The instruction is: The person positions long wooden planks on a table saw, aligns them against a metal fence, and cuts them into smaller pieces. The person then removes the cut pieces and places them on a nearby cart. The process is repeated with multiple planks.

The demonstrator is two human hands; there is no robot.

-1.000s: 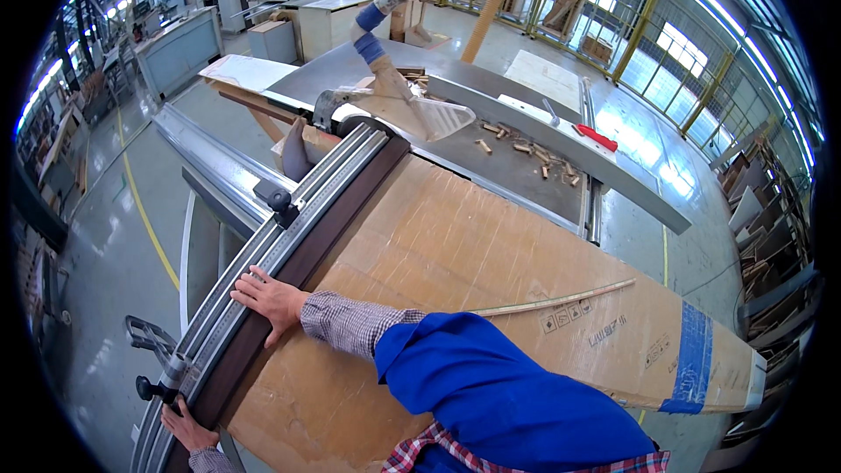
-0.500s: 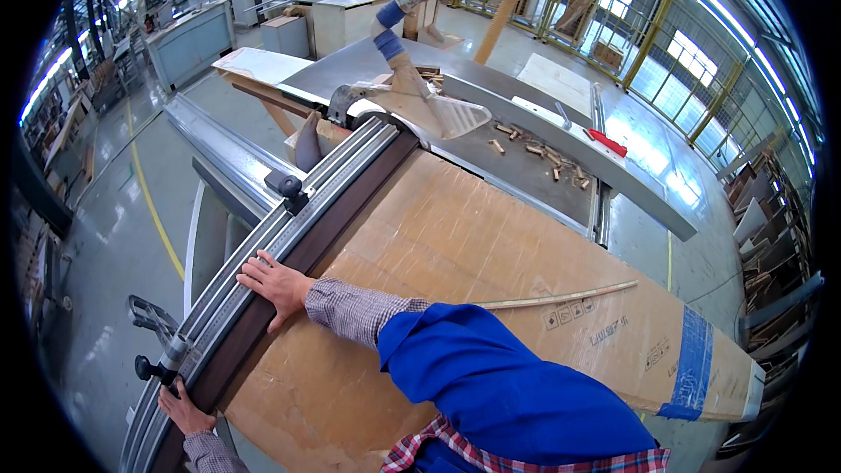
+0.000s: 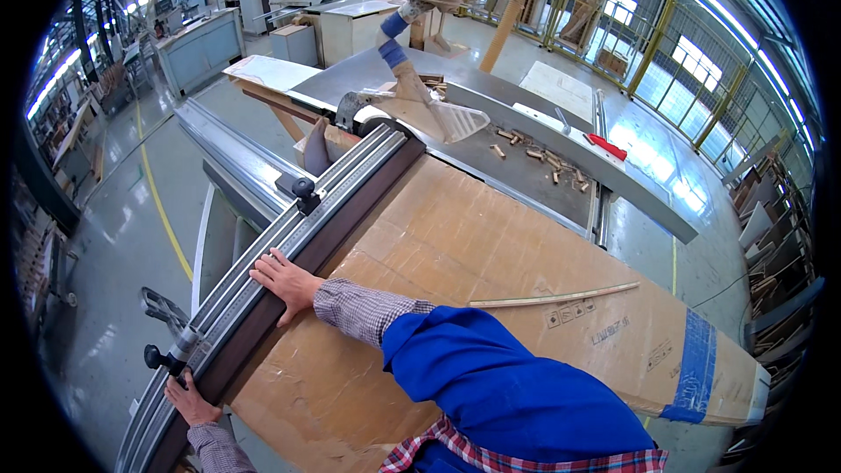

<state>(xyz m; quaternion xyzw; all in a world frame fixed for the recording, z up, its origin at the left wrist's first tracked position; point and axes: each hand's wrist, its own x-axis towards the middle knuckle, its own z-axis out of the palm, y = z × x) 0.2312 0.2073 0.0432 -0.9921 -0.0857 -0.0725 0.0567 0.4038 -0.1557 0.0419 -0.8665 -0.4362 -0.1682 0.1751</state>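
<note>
A long dark brown strip (image 3: 263, 324) lies along a silver grooved metal rail (image 3: 235, 305), over the edge of a large tan cardboard-wrapped panel (image 3: 429, 228). My right hand (image 3: 287, 285) rests across the strip with fingers spread, their tips reaching onto the rail and the thumb apart. Nearer to me at lower left, my left hand (image 3: 190, 401) lies over the strip's near part. Its fingers extend toward the rail beside a black-knobbed stop (image 3: 159, 357); their undersides are hidden. A second black knob (image 3: 304, 190) stands farther up the rail.
Beyond the panel is a saw table (image 3: 499, 171) with a clear blade guard (image 3: 447, 118) on a hose and scattered wood offcuts (image 3: 552, 160). A red-handled tool (image 3: 606, 147) lies on the long fence (image 3: 648, 191). One thin strip (image 3: 556, 296) rests on the panel; boards (image 3: 775, 228) lean at right.
The view has shifted slightly, so the rail, strip and both hands sit a little farther right in the picture. Both hands keep their places on the strip.
</note>
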